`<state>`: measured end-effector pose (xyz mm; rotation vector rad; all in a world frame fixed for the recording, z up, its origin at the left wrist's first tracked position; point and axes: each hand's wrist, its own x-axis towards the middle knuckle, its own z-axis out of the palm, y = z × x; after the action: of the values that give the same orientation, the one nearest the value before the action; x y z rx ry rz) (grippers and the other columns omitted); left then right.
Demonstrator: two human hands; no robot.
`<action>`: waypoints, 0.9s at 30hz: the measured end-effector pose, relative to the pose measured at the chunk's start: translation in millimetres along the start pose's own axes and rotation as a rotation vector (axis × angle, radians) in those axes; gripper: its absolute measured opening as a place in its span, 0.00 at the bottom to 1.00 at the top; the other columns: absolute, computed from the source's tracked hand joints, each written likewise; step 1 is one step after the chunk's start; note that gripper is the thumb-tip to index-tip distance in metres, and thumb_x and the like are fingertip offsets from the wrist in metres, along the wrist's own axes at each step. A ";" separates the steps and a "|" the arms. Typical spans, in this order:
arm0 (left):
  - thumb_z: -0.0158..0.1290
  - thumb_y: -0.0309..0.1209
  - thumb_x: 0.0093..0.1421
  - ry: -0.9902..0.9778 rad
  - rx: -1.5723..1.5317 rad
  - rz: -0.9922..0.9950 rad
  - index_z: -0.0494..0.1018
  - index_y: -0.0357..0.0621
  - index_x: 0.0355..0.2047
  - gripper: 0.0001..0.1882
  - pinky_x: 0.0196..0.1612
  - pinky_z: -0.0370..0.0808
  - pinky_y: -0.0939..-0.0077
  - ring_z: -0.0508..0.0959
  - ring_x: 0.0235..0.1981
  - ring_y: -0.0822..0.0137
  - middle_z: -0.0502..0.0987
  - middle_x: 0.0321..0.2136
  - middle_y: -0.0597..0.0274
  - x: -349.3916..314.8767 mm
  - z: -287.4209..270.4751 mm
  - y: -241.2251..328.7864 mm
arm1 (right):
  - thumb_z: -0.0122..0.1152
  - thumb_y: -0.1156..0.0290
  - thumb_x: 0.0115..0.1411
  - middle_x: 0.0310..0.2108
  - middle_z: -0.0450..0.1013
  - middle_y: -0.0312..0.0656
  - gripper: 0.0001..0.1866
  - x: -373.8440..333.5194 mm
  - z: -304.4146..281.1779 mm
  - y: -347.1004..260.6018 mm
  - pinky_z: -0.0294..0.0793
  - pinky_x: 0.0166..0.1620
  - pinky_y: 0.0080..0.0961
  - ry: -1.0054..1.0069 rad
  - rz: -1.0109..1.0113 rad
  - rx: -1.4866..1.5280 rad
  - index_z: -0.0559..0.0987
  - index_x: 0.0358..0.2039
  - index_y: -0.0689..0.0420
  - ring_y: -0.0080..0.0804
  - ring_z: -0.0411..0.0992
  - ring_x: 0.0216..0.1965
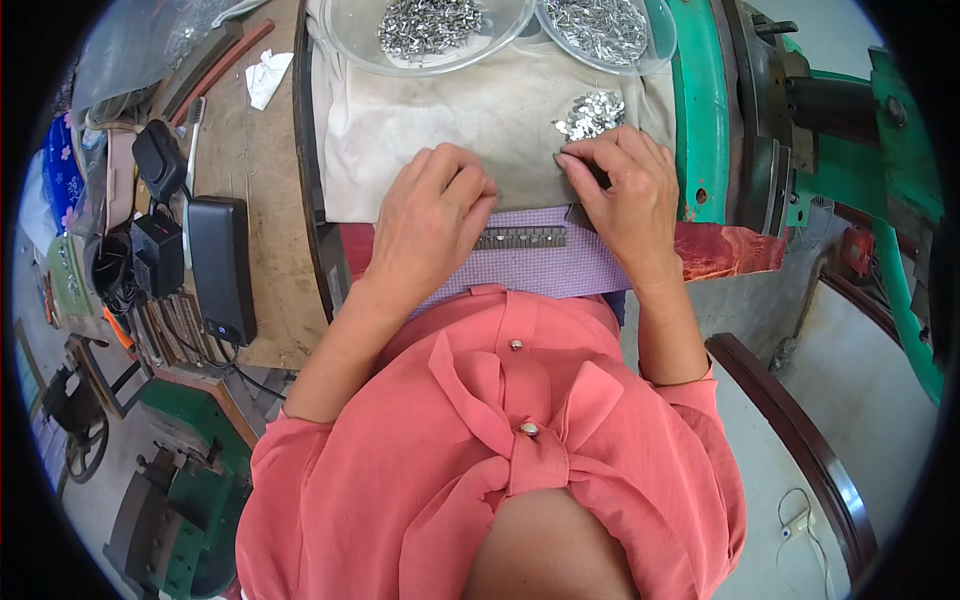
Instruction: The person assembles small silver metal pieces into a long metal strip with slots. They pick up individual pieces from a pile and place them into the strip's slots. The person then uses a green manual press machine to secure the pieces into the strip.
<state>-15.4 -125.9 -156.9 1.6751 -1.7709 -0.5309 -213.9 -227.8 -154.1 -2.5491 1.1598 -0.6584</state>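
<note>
My left hand (432, 215) is curled with thumb and fingertips drawn together, just above the left end of a narrow dark metal bar (525, 238) with a row of notches. Whatever its fingertips hold, if anything, is hidden. My right hand (632, 195) pinches thumb against forefinger, beside a small heap of shiny silver flat pieces (592, 112). Anything in that pinch is too small to make out. The notched bar lies on a purple textured mat (530, 272) near my body, partly behind my left fingers. A pale cloth (420, 125) spreads beyond both hands.
Two clear plastic bowls (345, 45) of small metal parts stand at the far edge of the cloth. Green machinery (700, 100) borders the right side. On the left wooden bench (270, 190) are a black power pack (222, 270) with cables, a toothbrush (194, 120) and crumpled white paper (268, 80).
</note>
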 end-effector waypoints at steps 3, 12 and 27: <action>0.64 0.22 0.49 -0.003 -0.084 0.018 0.76 0.41 0.31 0.09 0.38 0.71 0.63 0.75 0.37 0.56 0.75 0.36 0.60 -11.9 -2.8 8.7 | 0.71 0.73 0.49 0.27 0.72 0.35 0.05 -1.1 0.1 -2.4 0.67 0.39 0.35 -0.029 0.011 0.070 0.84 0.28 0.52 0.37 0.73 0.34; 0.65 0.25 0.49 -0.030 -0.068 0.015 0.77 0.43 0.33 0.11 0.40 0.68 0.64 0.74 0.38 0.57 0.75 0.37 0.61 -29.5 13.6 13.6 | 0.71 0.74 0.49 0.28 0.73 0.35 0.06 -2.3 2.9 -10.2 0.69 0.41 0.35 -0.082 0.009 0.180 0.82 0.29 0.53 0.37 0.74 0.35; 0.63 0.26 0.51 -0.034 -0.018 0.097 0.75 0.45 0.31 0.08 0.41 0.67 0.65 0.74 0.38 0.60 0.75 0.35 0.65 -22.3 21.2 16.9 | 0.70 0.73 0.52 0.29 0.72 0.37 0.06 -11.2 0.2 -5.3 0.67 0.40 0.35 -0.023 -0.014 0.171 0.82 0.31 0.54 0.38 0.73 0.34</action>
<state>-42.5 -104.9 -164.4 1.5680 -1.8554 -0.5333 -216.9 -215.8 -155.4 -2.4175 1.0316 -0.6978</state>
